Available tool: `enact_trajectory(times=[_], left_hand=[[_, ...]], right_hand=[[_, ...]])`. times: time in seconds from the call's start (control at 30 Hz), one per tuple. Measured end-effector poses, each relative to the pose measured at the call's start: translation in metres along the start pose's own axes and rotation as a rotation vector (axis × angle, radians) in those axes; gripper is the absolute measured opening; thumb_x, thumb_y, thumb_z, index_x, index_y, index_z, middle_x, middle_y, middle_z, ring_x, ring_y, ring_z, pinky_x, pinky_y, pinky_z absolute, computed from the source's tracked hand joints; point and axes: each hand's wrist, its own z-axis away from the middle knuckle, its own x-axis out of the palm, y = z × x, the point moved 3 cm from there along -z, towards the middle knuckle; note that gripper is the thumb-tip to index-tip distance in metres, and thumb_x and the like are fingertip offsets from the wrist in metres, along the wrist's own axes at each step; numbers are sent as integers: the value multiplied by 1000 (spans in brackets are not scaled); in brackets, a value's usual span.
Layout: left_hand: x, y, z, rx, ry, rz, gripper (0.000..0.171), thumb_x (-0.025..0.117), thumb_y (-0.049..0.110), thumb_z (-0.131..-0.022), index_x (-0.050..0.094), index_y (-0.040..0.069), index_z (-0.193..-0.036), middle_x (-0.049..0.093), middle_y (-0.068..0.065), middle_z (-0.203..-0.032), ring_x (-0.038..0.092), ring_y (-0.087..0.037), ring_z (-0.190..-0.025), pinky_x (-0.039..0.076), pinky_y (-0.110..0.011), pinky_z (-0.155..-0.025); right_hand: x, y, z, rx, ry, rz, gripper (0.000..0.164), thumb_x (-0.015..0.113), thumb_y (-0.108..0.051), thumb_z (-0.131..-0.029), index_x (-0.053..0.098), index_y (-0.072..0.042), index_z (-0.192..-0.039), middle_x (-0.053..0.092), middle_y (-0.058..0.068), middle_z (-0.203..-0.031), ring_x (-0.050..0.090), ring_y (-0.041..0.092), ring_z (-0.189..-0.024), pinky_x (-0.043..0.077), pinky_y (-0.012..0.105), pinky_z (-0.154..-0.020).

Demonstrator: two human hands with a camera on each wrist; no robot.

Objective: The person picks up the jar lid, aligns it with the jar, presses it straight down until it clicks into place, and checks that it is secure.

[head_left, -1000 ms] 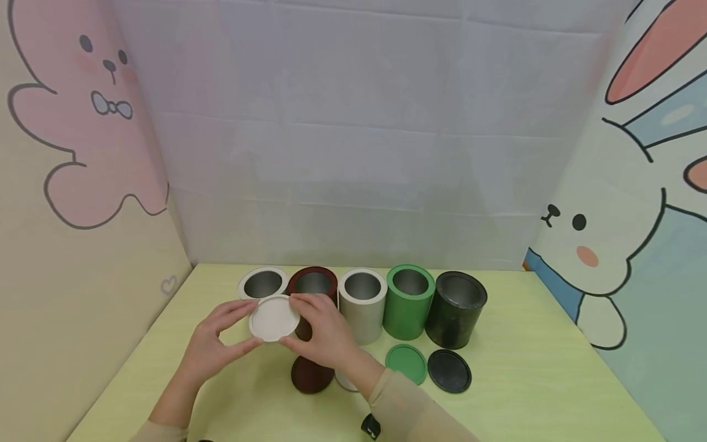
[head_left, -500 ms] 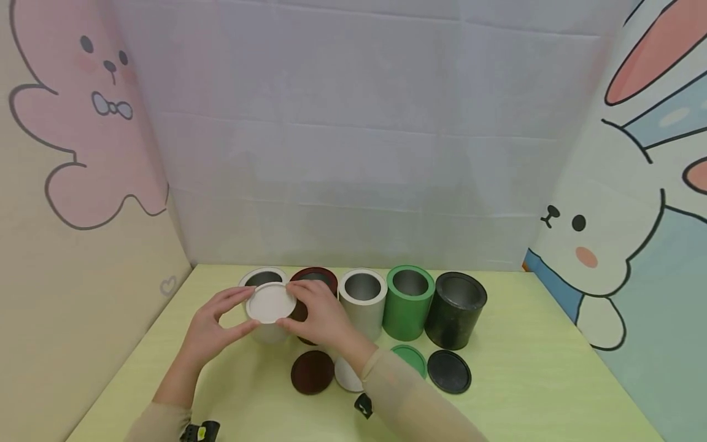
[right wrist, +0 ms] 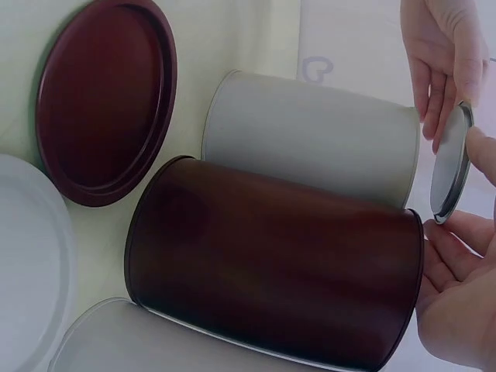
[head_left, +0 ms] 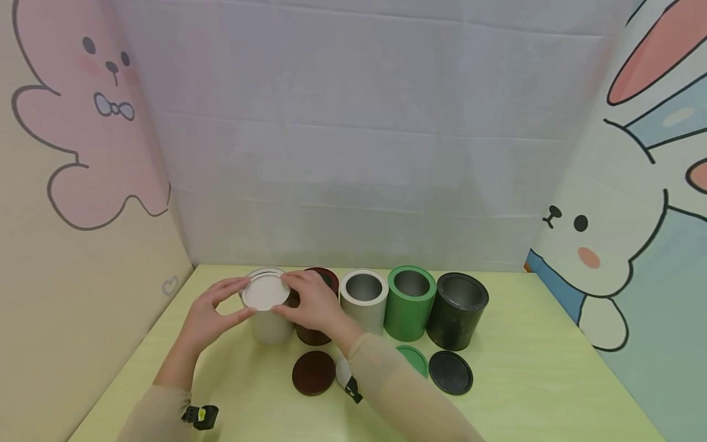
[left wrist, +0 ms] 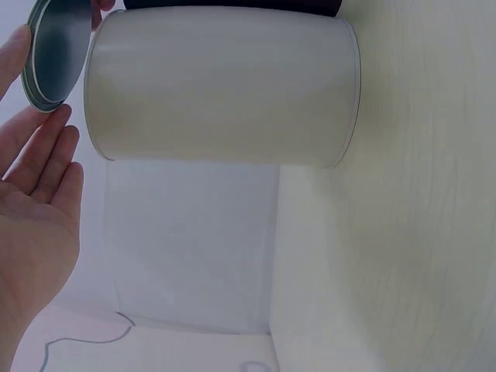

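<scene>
A round white lid point(head_left: 266, 292) is pinched at its edges by both hands, just over the mouth of the leftmost off-white can point(head_left: 272, 330). My left hand point(head_left: 212, 312) holds the left edge between thumb and fingers, and my right hand point(head_left: 316, 302) grips the right edge the same way. In the left wrist view the metallic underside of the lid point(left wrist: 63, 50) faces the can, tilted, with a narrow gap to the rim. The right wrist view likewise shows the lid point(right wrist: 452, 167) apart from the can. Most of the can's opening is hidden under the lid.
Right of it stand a dark red can point(head_left: 313, 336), another off-white can point(head_left: 364, 316), a green can point(head_left: 407, 316) and a black can point(head_left: 457, 316), all open. In front lie a dark red lid point(head_left: 313, 372), a partly covered white lid point(head_left: 343, 370), a green lid point(head_left: 414, 359) and a black lid point(head_left: 450, 372).
Both hands have carried the white lid forward and slightly left, from in front of the leftmost can to over its mouth. The cans and the other lids stay in place.
</scene>
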Motion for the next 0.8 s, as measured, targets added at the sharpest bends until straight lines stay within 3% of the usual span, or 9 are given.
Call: enact_trajectory(times=[0.47,0.8], left_hand=[[-6,-12,-12,-35,-37,8,60,83,22,-82,61,3,-135,54,-16,-139,44,-41,-130,36,-67,-99],[-5,-21,-20,-76,-75,17,63,82,26,-84,58,5,-138,52,-16,-142,41,-41,-134,33,-70,-100]], right_hand=[[6,-1,-18,71,-33,35,59,68,-48,-92,57,-19,-141,55,-2,-141,46,20,-131,42,33,-105],[10,1,-28,77,-43,51,54,68,-48,-92,60,-19,-137,56,-2,-139,48,20,-129,45,33,-102]])
